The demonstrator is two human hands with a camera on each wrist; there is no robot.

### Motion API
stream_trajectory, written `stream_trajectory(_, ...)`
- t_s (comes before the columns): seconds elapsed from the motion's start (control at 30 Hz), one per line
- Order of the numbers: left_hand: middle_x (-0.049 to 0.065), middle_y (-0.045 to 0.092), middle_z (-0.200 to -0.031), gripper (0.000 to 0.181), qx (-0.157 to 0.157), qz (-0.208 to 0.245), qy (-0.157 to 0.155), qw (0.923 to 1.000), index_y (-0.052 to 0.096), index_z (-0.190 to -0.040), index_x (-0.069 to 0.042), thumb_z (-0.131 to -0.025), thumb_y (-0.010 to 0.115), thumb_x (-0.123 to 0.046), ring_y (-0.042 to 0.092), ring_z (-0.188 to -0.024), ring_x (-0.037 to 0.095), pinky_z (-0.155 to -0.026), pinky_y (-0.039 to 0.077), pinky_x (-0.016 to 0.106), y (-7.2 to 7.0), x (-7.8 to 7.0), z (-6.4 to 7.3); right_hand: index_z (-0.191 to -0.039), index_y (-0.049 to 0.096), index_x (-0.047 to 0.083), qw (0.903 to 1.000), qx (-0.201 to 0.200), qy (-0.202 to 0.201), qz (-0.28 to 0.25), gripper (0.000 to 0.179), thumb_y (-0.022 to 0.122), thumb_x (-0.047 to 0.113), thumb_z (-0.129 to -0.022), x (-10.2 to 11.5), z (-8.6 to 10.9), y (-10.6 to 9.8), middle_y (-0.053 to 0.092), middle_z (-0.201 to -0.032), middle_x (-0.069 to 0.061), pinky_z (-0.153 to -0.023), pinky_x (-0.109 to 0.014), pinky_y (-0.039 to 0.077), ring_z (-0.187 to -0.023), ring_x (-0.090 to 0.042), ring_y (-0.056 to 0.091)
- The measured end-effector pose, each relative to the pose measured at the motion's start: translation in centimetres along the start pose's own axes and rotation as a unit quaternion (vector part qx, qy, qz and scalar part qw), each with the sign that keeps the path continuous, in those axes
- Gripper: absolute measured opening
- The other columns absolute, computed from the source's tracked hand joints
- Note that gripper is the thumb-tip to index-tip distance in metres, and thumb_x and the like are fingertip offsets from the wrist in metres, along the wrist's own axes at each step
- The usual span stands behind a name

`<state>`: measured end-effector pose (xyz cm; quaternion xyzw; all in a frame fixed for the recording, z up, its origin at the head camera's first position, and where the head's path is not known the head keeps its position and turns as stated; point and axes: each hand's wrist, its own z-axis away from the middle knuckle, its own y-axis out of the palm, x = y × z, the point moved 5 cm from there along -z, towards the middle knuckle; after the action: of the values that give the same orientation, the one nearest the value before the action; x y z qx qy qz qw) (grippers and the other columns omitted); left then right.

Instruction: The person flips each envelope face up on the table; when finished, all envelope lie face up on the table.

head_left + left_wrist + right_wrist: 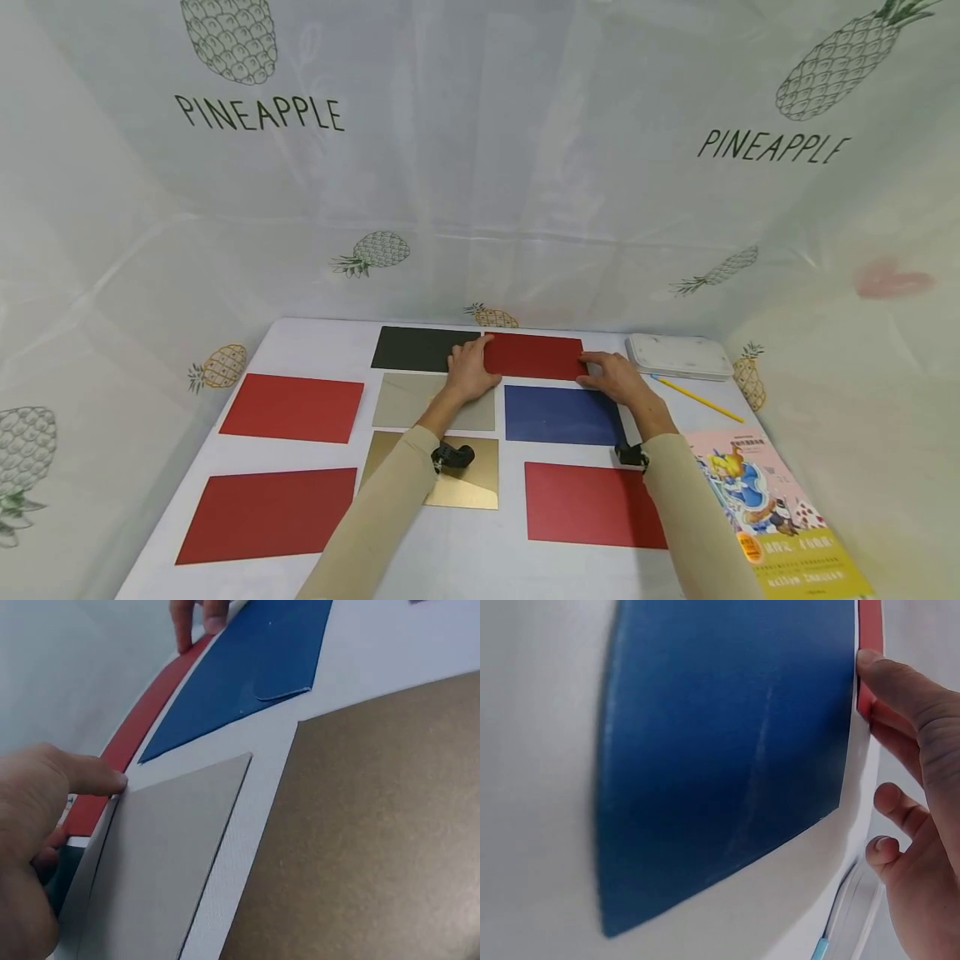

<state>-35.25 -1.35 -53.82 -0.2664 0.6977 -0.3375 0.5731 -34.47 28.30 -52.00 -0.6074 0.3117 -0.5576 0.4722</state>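
A flat red envelope (534, 356) lies in the back row, just right of a dark green envelope (426, 348). At its left end my left hand (471, 372) holds it, index finger at the far corner and thumb at the near corner. My right hand (617, 379) grips the right end, its thumb (889, 679) on the near edge and the other fingers partly hidden behind. In front lies a blue envelope (562, 414), close under the right hand. Below the left hand is a beige envelope (420, 404), partly covered by it.
A gold envelope (472, 475) sits under the left forearm. Other red envelopes (292, 408) lie at the left, and another red one (585, 504) at the front right. At the right are a white case (678, 357), a yellow pencil (697, 397) and a picture book (780, 517).
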Motion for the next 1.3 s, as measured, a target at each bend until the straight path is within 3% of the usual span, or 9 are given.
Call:
stream_trajectory(0.13, 0.017, 0.047, -0.148, 0.083, -0.003, 0.048, -0.005, 0.9988, 0.042, -0.152, -0.017, -0.079, 0.082, -0.017, 0.038, -0.125, 0.038, -0.095, 0.031, 0.052, -0.2, 0.2, 0.1, -0.143, 0.056, 0.008, 0.9999, 0.001, -0.002, -0.017, 0.061, 0.075, 0.033, -0.091, 0.0, -0.1, 0.2, 0.054, -0.144, -0.022, -0.108, -0.06, 0.038, -0.133, -0.043, 0.048)
stream_trajectory(0.3, 0.016, 0.045, -0.149, 0.077, -0.013, 0.084, 0.025, 0.9961, 0.048, -0.149, -0.02, -0.079, 0.079, -0.005, 0.037, -0.127, 0.037, -0.097, 0.03, 0.053, -0.7, 0.3, 0.1, -0.144, 0.054, 0.008, 0.9996, 0.008, 0.007, -0.027, 0.062, 0.074, 0.033, -0.091, -0.3, -0.2, 0.3, 0.051, -0.147, -0.022, -0.109, -0.061, 0.036, -0.136, -0.043, 0.045)
stream_trajectory(0.5, 0.01, 0.047, -0.15, 0.061, -0.02, 0.091, 0.064, 0.9936, 0.056, -0.142, -0.024, -0.086, 0.078, -0.013, 0.041, -0.122, 0.032, -0.092, 0.029, 0.049, -1.1, 0.6, 0.2, -0.145, 0.053, 0.008, 0.9989, 0.011, 0.007, -0.045, 0.066, 0.075, 0.036, -0.09, -0.5, -0.1, 0.3, 0.05, -0.148, -0.023, -0.109, -0.062, 0.034, -0.137, -0.044, 0.043)
stream_trajectory(0.77, 0.002, 0.06, -0.14, 0.056, -0.023, 0.067, 0.078, 0.9944, 0.058, -0.141, -0.023, -0.09, 0.077, -0.035, 0.047, -0.1, 0.022, -0.083, 0.027, 0.043, -1.8, 1.7, 0.7, -0.143, 0.057, 0.01, 0.9983, 0.007, -0.01, -0.057, 0.06, 0.073, 0.035, -0.091, -0.5, 0.2, 0.4, 0.051, -0.148, -0.021, -0.109, -0.061, 0.036, -0.137, -0.042, 0.044)
stream_trajectory(0.9, 0.001, 0.068, -0.12, 0.051, -0.038, 0.044, 0.08, 0.9951, 0.062, -0.137, -0.026, -0.09, 0.075, -0.041, 0.049, -0.092, 0.02, -0.08, 0.027, 0.041, -2.4, 2.1, 0.9, -0.137, 0.063, 0.012, 0.9981, 0.003, -0.029, -0.053, 0.048, 0.07, 0.032, -0.095, -0.1, 0.3, 0.0, 0.058, -0.14, -0.022, -0.095, -0.055, 0.045, -0.114, -0.037, 0.056)
stream_trajectory(1.03, 0.003, 0.071, -0.102, 0.044, -0.048, 0.043, 0.083, 0.9944, 0.066, -0.133, -0.026, -0.092, 0.073, -0.039, 0.048, -0.086, 0.02, -0.078, 0.027, 0.041, -2.9, 2.0, 0.8, -0.131, 0.068, 0.012, 0.9976, -0.009, -0.053, -0.044, 0.037, 0.067, 0.028, -0.097, 0.1, 0.5, -0.7, 0.065, -0.129, -0.019, -0.09, -0.053, 0.047, -0.106, -0.035, 0.06)
stream_trajectory(1.13, 0.001, 0.072, -0.107, 0.038, -0.055, 0.043, 0.084, 0.994, 0.069, -0.129, -0.026, -0.093, 0.072, -0.037, 0.048, -0.085, 0.019, -0.078, 0.028, 0.042, -3.2, 1.9, 0.7, -0.127, 0.07, 0.013, 0.9954, -0.013, -0.068, -0.066, 0.032, 0.065, 0.028, -0.099, 0.1, 0.8, -1.2, 0.067, -0.129, -0.015, -0.096, -0.056, 0.047, -0.117, -0.036, 0.06)
stream_trajectory(1.3, -0.005, 0.073, -0.115, 0.026, -0.071, 0.035, 0.085, 0.9932, 0.074, -0.118, -0.027, -0.096, 0.068, -0.039, 0.051, -0.086, 0.017, -0.08, 0.031, 0.04, -3.6, 1.7, 0.7, -0.122, 0.073, 0.018, 0.9886, -0.058, -0.056, -0.127, 0.032, 0.062, 0.038, -0.1, -0.2, 1.1, -2.4, 0.069, -0.126, -0.009, -0.094, -0.056, 0.048, -0.116, -0.034, 0.061)
